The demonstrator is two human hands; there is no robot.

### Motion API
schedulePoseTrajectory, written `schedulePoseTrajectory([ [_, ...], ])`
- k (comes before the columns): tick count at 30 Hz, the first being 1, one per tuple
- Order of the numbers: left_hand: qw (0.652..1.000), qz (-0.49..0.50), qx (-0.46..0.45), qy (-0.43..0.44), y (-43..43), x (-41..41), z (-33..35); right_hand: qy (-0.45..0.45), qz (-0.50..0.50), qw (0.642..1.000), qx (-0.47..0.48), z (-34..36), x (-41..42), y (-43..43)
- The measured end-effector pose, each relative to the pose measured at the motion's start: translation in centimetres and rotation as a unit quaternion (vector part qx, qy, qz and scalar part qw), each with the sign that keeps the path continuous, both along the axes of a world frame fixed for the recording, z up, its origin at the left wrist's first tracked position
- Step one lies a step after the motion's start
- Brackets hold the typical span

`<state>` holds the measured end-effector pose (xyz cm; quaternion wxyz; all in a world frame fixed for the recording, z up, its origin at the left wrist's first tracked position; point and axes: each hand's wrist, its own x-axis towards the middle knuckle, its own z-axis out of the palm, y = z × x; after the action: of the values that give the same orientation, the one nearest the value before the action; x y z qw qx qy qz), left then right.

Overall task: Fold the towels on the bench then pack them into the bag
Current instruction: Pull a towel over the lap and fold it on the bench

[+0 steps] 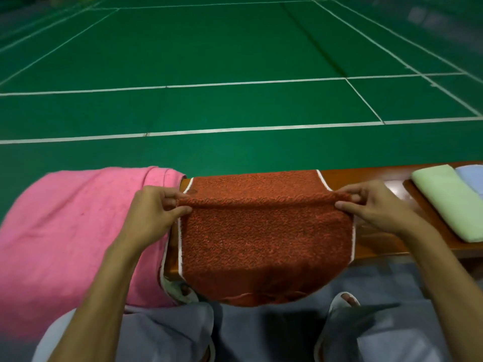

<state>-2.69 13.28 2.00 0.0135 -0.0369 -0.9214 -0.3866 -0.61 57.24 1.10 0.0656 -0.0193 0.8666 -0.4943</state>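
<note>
Rust towel [264, 231] stretched between left hand [153, 210] and right hand [376, 205].

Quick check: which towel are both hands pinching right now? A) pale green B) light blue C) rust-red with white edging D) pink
C: the left hand and right hand each pinch an end of a raised fold in the rust-red towel on the bench.

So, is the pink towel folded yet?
No, the pink towel lies spread and rumpled over the bench, left of the red towel.
</note>
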Motion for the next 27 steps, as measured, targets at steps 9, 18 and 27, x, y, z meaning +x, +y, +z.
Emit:
schedulePoseTrajectory([
  [9, 0.964, 0.020, 0.202, -0.171, -0.7, -0.5, 2.0, -0.019, -0.022, 0.990, -0.135, 3.4, 0.0, 0.3],
  [18, 0.854, 0.067, 0.516, -0.005, 3.9, -5.0, 1.8, 0.106, -0.149, 0.907, -0.378, 3.2, -5.4, -4.2],
  [27, 0.822, -0.116, 0.547, 0.107, 0.8, -2.7, 5.7, 0.270, -0.080, 0.892, -0.353, 6.9, -2.7, -2.1],
])
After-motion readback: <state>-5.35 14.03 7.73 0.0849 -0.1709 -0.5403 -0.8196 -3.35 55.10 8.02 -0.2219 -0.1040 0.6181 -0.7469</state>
